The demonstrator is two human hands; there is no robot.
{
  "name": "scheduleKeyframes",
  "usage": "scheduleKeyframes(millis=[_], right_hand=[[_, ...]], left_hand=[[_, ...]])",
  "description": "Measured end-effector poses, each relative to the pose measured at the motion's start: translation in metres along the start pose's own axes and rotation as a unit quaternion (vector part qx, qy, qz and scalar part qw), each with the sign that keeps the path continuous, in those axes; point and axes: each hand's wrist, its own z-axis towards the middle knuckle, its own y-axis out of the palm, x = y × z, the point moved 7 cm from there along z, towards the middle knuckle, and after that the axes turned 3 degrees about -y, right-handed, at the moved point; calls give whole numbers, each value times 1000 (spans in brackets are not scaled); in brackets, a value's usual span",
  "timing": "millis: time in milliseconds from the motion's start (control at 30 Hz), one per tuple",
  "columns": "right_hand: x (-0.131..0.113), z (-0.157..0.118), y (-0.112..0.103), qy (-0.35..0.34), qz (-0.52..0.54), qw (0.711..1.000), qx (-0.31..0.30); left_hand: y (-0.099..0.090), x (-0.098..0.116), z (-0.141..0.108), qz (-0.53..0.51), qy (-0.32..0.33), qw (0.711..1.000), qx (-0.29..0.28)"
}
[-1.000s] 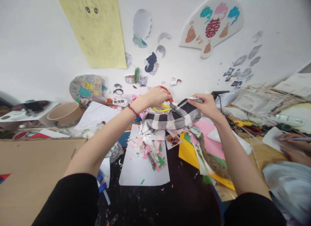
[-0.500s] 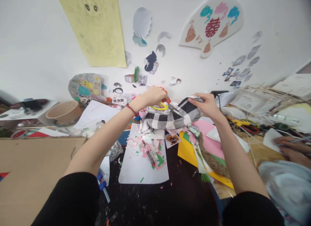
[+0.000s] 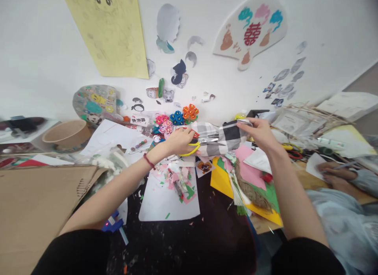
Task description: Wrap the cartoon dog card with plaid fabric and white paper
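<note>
Checked cloth (image 3: 211, 148), matt; scissor blades (image 3: 210, 140), shiny metal.

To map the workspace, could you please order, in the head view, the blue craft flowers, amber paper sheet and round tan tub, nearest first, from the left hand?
1. Blue craft flowers, just beyond the left hand.
2. Amber paper sheet, right.
3. Round tan tub, far left.

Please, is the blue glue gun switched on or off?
Probably on: the blue glue gun shows a small red light glowing on its body.
</note>
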Motion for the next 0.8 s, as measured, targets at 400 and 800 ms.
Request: scheduleKeyframes(millis=[400,800], right_hand=[[-5,-16,-10,82,-53,992,-78],[-39,-7,-8,-32,-221,969,-101]], left_hand=[[35,38,-21,-122,-77,989,-8],[46,37,-22,-183,-69,980,-22]])
